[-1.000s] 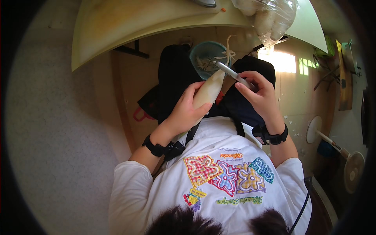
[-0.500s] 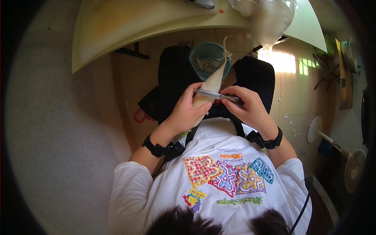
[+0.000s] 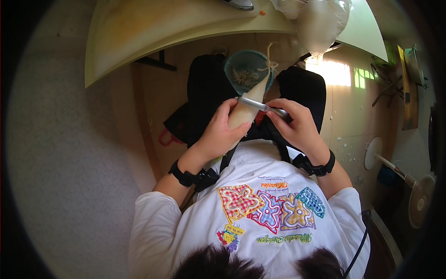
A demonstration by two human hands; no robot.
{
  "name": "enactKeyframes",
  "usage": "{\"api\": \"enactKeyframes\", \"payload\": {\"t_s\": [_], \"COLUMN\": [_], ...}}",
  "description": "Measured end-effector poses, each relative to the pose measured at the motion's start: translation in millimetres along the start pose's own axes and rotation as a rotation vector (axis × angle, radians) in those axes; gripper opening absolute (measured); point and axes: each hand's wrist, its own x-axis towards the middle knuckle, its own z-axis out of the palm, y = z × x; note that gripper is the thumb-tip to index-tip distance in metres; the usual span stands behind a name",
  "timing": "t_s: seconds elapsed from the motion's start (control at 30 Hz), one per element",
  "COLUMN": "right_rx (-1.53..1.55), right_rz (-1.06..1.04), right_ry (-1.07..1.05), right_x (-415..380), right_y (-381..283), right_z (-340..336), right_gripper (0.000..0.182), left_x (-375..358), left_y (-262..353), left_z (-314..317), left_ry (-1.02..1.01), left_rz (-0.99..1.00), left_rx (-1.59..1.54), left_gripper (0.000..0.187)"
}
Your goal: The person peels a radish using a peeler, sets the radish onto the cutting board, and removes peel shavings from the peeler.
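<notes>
A long white root vegetable (image 3: 242, 116), like a radish, points away from me, with thin root strands at its far tip. Wrapped round its near part is my left hand (image 3: 222, 131). My right hand (image 3: 295, 124) grips the dark handle of a metal peeler (image 3: 252, 103), whose blade lies across the top of the vegetable. Beneath the tip, a teal bin (image 3: 231, 70) between the knees holds pale peelings (image 3: 246, 77).
A pale table (image 3: 162, 35) spans the top, bearing a clear plastic bag (image 3: 320, 25), a small orange piece (image 3: 262, 13) and a metal object (image 3: 240, 4). A fan (image 3: 420, 201) stands at the right. White bits are scattered on the floor.
The peeler has moved slightly up the vegetable toward its tip and tilted, together with my right hand. My left hand has hardly moved.
</notes>
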Motion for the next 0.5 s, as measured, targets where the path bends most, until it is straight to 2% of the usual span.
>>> {"api": "enactKeyframes", "payload": {"t_s": [0.1,0.23,0.33,0.4,0.5], "right_rx": [-0.006,-0.03,-0.115,-0.098,-0.077], "right_rz": [0.061,0.004,0.026,0.077,0.104], "right_ry": [-0.031,-0.02,0.154,0.156,0.144], "right_x": [0.7,2.1,5.2,7.3,6.5], "right_y": [-0.4,2.4,13.7,20.9,21.8], "right_z": [-3.3,-5.1,-8.4,-17.2,-20.9], "right_gripper": [0.016,0.017,0.015,0.016,0.016], "left_x": [-1.2,-0.4,-3.5,-4.8,-3.6], "left_y": [-3.4,1.7,3.1,2.8,-0.1], "left_z": [1.6,3.1,0.9,-0.2,1.2], "left_ry": [0.003,0.033,0.008,0.001,0.017], "left_rz": [-0.01,0.012,0.024,0.002,0.077], "left_rx": [0.006,0.05,0.108,0.103,0.15], "left_gripper": [0.062,0.06,0.061,0.06,0.059]}}
